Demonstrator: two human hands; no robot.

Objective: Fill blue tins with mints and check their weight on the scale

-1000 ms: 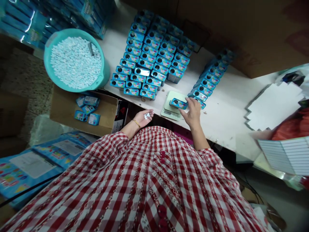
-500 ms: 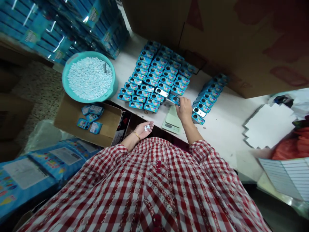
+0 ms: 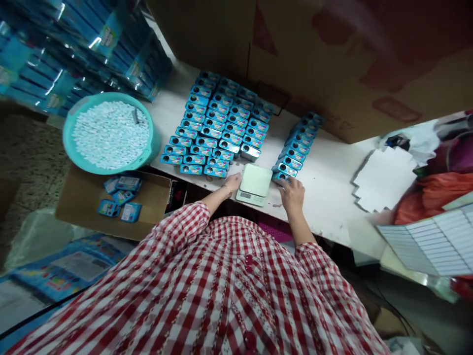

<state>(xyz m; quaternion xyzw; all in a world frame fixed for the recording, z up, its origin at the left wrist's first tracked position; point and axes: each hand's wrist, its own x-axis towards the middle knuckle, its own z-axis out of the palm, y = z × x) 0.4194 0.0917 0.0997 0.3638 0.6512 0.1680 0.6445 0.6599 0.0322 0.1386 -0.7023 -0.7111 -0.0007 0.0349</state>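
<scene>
My right hand (image 3: 293, 195) is closed with its fingertips on the front blue tin (image 3: 281, 177) of the short right-hand row. My left hand (image 3: 232, 183) rests at the left edge of a pale green digital scale (image 3: 255, 181), fingers curled and palm turned out of sight. Whether the small white pellets are still in it is hidden. Nothing lies on the scale's plate. Left of it, blue tins with dark round openings stand in several columns (image 3: 216, 114). A shiny-sided tin (image 3: 250, 152) stands at the front of the rightmost column.
A turquoise tub (image 3: 68, 140) of white pellets (image 3: 111, 135) stands at left. Below it, a cardboard box (image 3: 148, 219) holds several blue packs. A large carton (image 3: 314, 64) borders the table's back. White cut sheets (image 3: 386, 177) and red plastic (image 3: 430, 197) lie at right.
My right hand has let go of a tin at the main group and moved right to the other row. My left hand, palm-up with pellets before, has turned and moved to the scale.
</scene>
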